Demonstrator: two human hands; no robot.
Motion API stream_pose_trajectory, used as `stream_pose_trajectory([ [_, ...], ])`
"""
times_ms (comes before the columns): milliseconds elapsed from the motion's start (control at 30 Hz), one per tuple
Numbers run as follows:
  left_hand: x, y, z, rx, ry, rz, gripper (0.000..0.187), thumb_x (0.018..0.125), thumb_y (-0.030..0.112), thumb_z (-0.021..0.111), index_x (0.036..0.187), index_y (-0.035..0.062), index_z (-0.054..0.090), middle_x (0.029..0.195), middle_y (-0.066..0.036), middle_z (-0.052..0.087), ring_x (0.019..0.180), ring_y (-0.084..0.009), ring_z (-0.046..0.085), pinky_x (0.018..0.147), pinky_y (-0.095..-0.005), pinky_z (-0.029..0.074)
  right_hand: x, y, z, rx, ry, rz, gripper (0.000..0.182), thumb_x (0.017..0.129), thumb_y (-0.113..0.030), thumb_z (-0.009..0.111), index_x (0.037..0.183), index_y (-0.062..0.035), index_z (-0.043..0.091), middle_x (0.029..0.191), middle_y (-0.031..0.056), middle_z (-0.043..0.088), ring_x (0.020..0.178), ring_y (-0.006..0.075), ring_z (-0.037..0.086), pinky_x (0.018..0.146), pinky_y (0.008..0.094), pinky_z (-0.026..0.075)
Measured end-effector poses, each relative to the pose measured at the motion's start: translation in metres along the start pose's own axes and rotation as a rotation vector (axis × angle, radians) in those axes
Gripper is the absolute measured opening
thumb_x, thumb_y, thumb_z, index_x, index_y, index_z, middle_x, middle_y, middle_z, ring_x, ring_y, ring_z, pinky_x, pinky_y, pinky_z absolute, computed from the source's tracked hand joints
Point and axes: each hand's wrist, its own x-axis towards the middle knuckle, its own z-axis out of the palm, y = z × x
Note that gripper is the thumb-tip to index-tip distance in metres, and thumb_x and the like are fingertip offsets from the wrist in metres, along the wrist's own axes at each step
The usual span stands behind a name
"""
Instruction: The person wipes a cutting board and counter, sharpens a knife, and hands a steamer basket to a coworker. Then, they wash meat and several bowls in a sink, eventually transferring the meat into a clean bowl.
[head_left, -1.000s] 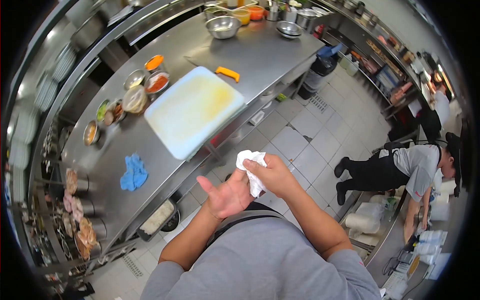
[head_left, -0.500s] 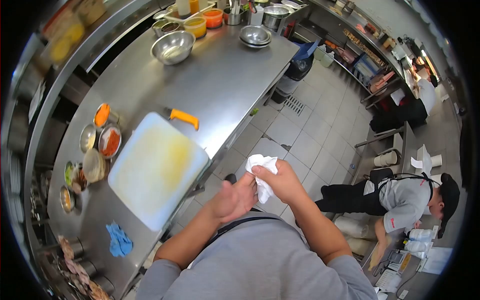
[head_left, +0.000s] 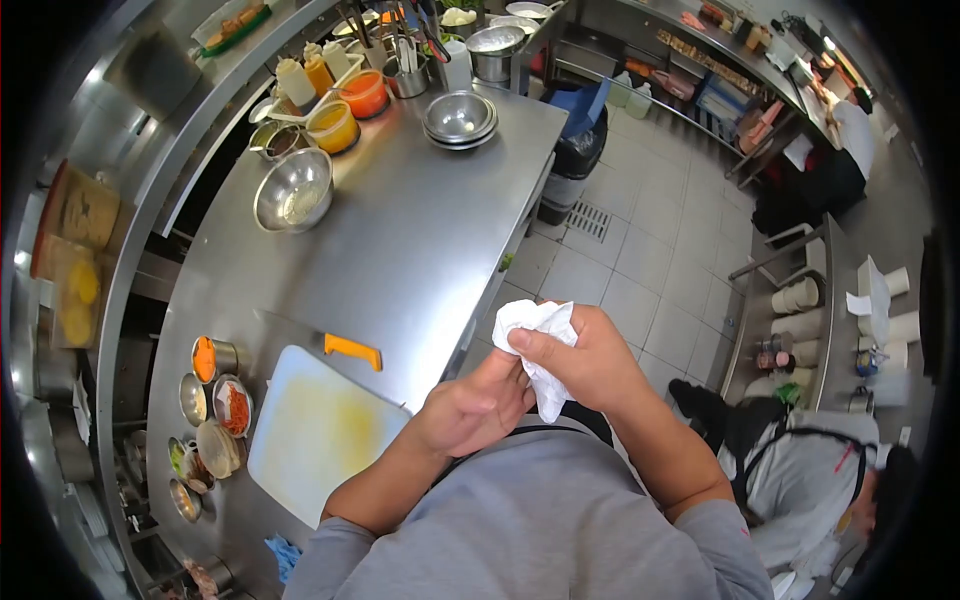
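Observation:
In front of my body, my right hand (head_left: 592, 362) grips a crumpled white paper towel (head_left: 548, 392), thumb pressed on top. My left hand (head_left: 468, 412) is palm up beside it, its fingers loosely extended and their tips against the towel. Part of those fingertips is hidden behind the towel and my right thumb. To the left, on the steel table (head_left: 400, 230), lies a white cutting board (head_left: 310, 430) with a yellow stain. Just beyond the board is a knife with an orange handle (head_left: 353, 351).
Small containers of toppings, one with orange shreds (head_left: 236, 410), line the board's left side. Metal bowls (head_left: 294, 190) and sauce tubs (head_left: 333, 127) stand at the far end. A blue cloth (head_left: 284, 556) lies near the front. At right, a co-worker (head_left: 800, 480) bends over a counter.
My view has shifted, so the board and bowls appear lower in it. Both hands stay together at the paper towel, with my right hand turned slightly. The co-worker appears lower in the view.

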Motion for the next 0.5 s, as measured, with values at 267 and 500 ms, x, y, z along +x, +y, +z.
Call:
stream_pose_trajectory([
  [267,0.130,0.002,-0.020,-0.055,0.094,0.065,0.105,0.083,0.042,0.061,0.166,0.0137,0.003,0.169,-0.001,0.015,0.154,-0.0192,0.017,0.124,-0.0371,0.015,0.088,-0.034,-0.121,0.012,-0.185,-0.057,0.027,0.099,-0.028,0.069,0.104,-0.0015,0.070,0.087,0.0009,0.070,0.078,0.0075,0.062,0.068,0.0265,0.051],
  [500,0.245,-0.008,-0.025,-0.096,0.285,0.244,0.093,0.077,0.032,0.059,0.162,0.0222,0.022,0.161,-0.004,0.033,0.146,-0.0254,0.035,0.121,-0.0419,0.027,0.160,-0.065,-0.222,-0.139,-0.349,-0.034,0.028,0.098,-0.025,0.071,0.110,0.0004,0.068,0.094,0.0037,0.071,0.083,0.0095,0.065,0.071,0.0282,0.054],
])
